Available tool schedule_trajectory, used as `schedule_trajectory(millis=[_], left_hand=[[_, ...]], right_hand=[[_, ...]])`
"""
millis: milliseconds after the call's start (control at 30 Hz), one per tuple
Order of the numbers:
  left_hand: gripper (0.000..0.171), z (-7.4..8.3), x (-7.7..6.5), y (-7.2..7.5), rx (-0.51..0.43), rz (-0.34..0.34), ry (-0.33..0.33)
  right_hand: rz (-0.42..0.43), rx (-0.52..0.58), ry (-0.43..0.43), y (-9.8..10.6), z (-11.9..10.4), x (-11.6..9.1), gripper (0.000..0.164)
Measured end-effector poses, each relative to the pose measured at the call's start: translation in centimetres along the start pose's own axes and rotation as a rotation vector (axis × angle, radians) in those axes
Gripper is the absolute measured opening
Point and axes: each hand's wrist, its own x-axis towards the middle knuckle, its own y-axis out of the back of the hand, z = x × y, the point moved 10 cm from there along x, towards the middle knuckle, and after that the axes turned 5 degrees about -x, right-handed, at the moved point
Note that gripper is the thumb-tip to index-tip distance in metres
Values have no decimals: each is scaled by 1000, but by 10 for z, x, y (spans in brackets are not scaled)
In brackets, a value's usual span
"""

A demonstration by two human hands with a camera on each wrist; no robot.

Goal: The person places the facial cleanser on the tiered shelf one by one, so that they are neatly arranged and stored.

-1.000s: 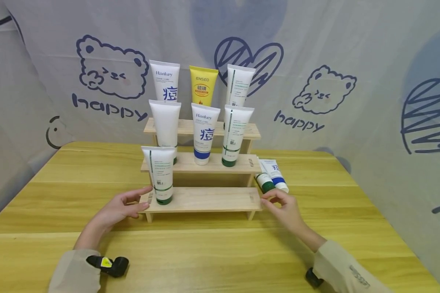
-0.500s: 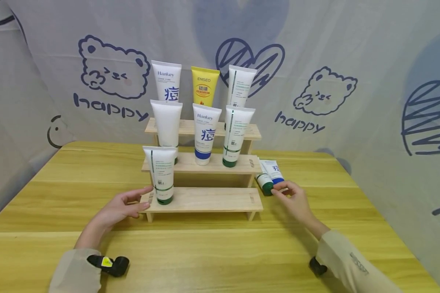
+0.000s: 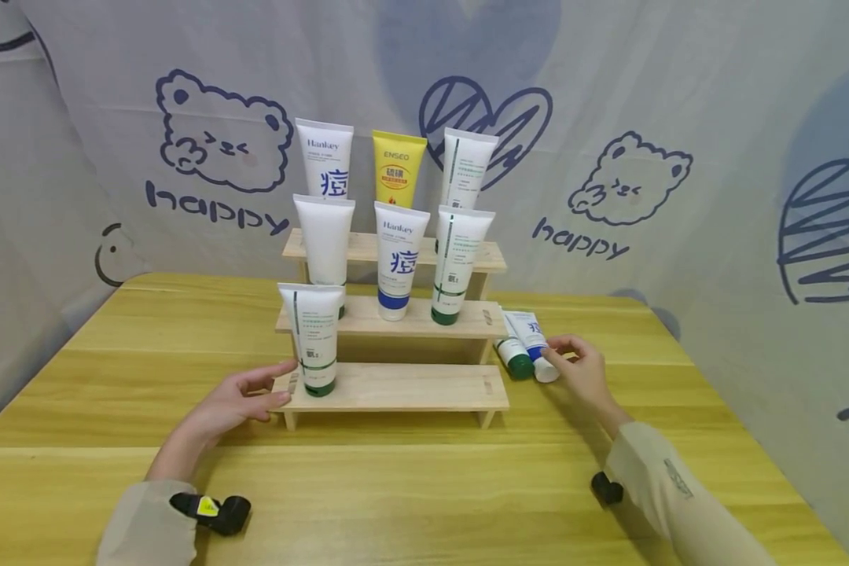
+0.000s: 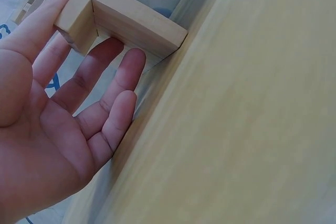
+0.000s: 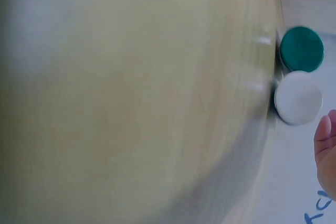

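Note:
A light wooden three-step stand (image 3: 410, 387) holds several squeeze tubes. My left hand (image 3: 237, 401) touches the left end of its lowest step. In the left wrist view the thumb lies against the board and the other fingers are loosely bent beside the support. A white-and-green tube (image 3: 314, 338) stands upright nearby on that step. Right of the stand, a white-and-blue tube (image 3: 531, 334) and a green-capped tube (image 3: 515, 355) lie on the table. My right hand (image 3: 582, 368) is beside the white-and-blue tube, fingers loosely bent; contact is unclear. The right wrist view shows its white cap (image 5: 298, 98).
The middle step (image 3: 357, 316) carries three upright tubes. On the top step (image 3: 368, 248) are two white tubes and a yellow tube (image 3: 398, 169). A printed cloth (image 3: 608, 71) hangs behind the wooden table (image 3: 396, 495).
My right hand has moved from the stand's right end, past the green-capped tube, to the right side of the white-and-blue tube. The left hand has stayed at the stand.

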Motion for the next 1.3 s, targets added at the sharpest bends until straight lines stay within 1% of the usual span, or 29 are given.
schedule_trajectory(millis=[133, 233, 333, 433, 700, 867, 1033, 1300], left_hand=[[59, -1, 0, 0, 5, -3, 4], [59, -2, 0, 0, 13, 0, 9], [59, -2, 0, 0, 17, 2, 11], [59, -3, 0, 0, 22, 5, 17], [59, -3, 0, -1, 22, 2, 16], [59, -2, -1, -2, 19, -3, 16], [59, -2, -1, -2, 21, 1, 18], [59, -2, -1, 0, 23, 5, 22]], right_hand=[[10, -8, -66, 3, 13, 6, 22], [-4, -30, -117, 3, 17, 8, 24], [-9, -29, -142, 3, 24, 11, 28], [-40, -14, -169, -1, 31, 13, 32], [-273, -30, -307, -22, 43, 15, 51], [-353, -35, -368, -32, 48, 14, 54], [-370, -40, -403, -34, 51, 13, 52], [-383, -5, -433, -39, 53, 13, 50]])
